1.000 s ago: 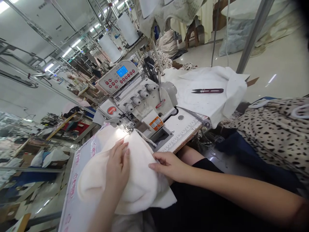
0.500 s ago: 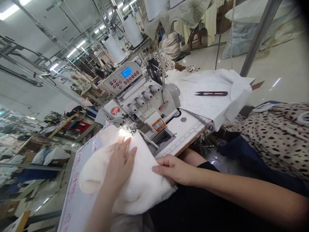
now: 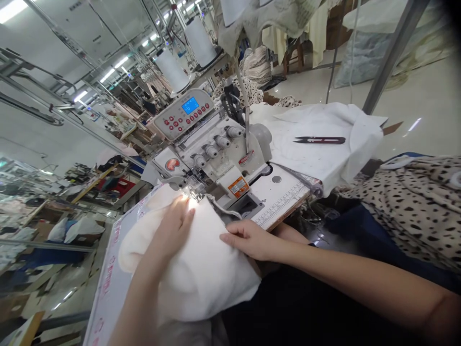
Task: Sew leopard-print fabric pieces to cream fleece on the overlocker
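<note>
A: Labels?
B: Orange sticker (image 3: 238,186) on the overlock machine (image 3: 212,154), unreadable.
A: Grip?
B: Left hand (image 3: 173,226) spread flat, right hand (image 3: 248,240) fingers together, not pinching; both press white fleece (image 3: 190,269) just before the presser foot (image 3: 193,192).

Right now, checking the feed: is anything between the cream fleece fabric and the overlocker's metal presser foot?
Nothing visible: the cream fleece fabric reaches the metal presser foot, with the left hand resting on it.

honestly the overlock's needle area (image 3: 192,192) is blown out by glare near 9 o'clock, leopard-print fabric (image 3: 406,202) gets cut off at 3, hanging cloth (image 3: 266,19) at 12, and far workstations (image 3: 36,216) are too tiny to read.
</note>
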`<state>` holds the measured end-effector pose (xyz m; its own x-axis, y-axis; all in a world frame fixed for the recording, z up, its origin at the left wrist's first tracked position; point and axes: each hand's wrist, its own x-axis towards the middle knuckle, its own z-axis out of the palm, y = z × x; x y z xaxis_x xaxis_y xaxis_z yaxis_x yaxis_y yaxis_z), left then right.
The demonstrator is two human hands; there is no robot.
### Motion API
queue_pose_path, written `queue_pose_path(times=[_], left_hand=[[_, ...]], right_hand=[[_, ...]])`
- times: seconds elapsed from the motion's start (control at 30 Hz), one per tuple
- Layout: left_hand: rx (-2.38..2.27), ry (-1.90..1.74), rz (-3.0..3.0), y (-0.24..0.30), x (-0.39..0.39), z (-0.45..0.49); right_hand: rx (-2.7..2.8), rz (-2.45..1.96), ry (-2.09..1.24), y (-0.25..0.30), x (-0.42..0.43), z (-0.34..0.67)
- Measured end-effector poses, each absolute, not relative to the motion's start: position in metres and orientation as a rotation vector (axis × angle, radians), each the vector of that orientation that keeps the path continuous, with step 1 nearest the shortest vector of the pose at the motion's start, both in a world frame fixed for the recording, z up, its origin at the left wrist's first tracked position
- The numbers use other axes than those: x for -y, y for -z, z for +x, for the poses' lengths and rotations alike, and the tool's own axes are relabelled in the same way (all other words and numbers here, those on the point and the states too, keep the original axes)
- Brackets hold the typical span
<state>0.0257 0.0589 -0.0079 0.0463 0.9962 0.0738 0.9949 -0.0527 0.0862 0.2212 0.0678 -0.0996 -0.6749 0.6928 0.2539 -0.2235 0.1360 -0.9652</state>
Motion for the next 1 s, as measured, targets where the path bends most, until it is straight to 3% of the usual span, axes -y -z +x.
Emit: queue_pose_path(times=[0.13, 0.4, 0.57, 0.7, 0.77, 0.9, 1.0], left_hand=[[-2.085, -0.060, 2.370, -0.002, -0.071, 0.025], [-2.031, 0.056, 2.449, -0.013, -0.104, 0.011], [-2.256, -0.239, 2.323, -0.003, -0.096, 0.005], [-2.321, -1.010, 2.288, 0.005, -0.037, 0.024], [-2.295, -1.194, 2.319, 0.009, -0.007, 0.028], [-2.589, -1.088, 1.814, 0.027, 0.017, 0.002], [-2.510, -0.853, 1.438, 0.051, 0.012, -0.018]], right_hand=[[1.824, -0.512, -1.366, 0.097, -0.076, 0.214], [1.684, -0.689, -1.284, 0.091, -0.083, 0.194], [1.654, -0.520, -1.576, 0.115, -0.044, 0.191], [1.723, -0.424, -1.640, 0.134, -0.016, 0.204], [1.721, -0.419, -1.557, 0.136, -0.015, 0.212], [1.778, -0.518, -1.376, 0.132, -0.024, 0.223], [1.793, -0.555, -1.287, 0.128, -0.025, 0.226]])
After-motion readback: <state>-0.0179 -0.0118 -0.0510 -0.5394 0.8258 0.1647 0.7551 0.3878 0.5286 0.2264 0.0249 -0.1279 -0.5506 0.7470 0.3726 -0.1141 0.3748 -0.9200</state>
